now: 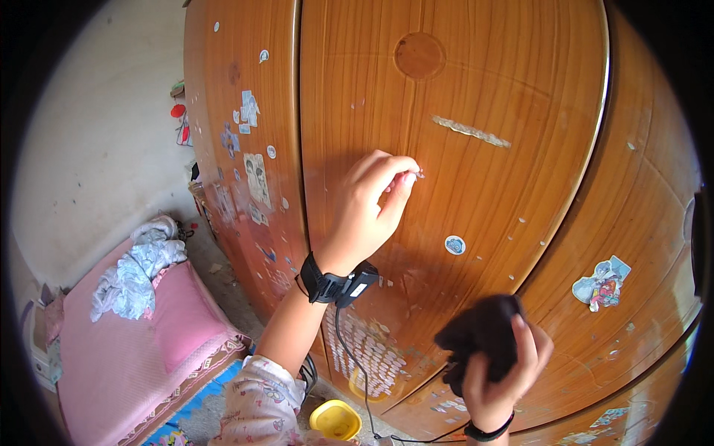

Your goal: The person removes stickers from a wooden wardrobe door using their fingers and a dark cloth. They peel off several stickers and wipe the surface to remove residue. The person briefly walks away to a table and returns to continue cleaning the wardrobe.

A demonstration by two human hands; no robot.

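My left hand (375, 198) is raised in front of the wooden wardrobe door (357, 72), with thumb and forefinger pinching a small whitish scrap (420, 174). A black strap with a small box (340, 284) and a cable sits around that wrist. Lower down on the right, my right hand (510, 368) grips a dark cloth (482, 334), blurred, in front of the door. A torn strip of sticker residue (471, 131) crosses the door above my left hand. Below it, a round blue sticker (455, 245) is stuck between my hands.
Stickers (257, 181) cover the left wardrobe panel, and a larger sticker (603, 283) is on the right one. A yellow plastic basin (335, 419) stands on the floor. A black cable (357, 357) hangs below my left wrist. At left is a bed (106, 368) with a pink pillow (187, 312).
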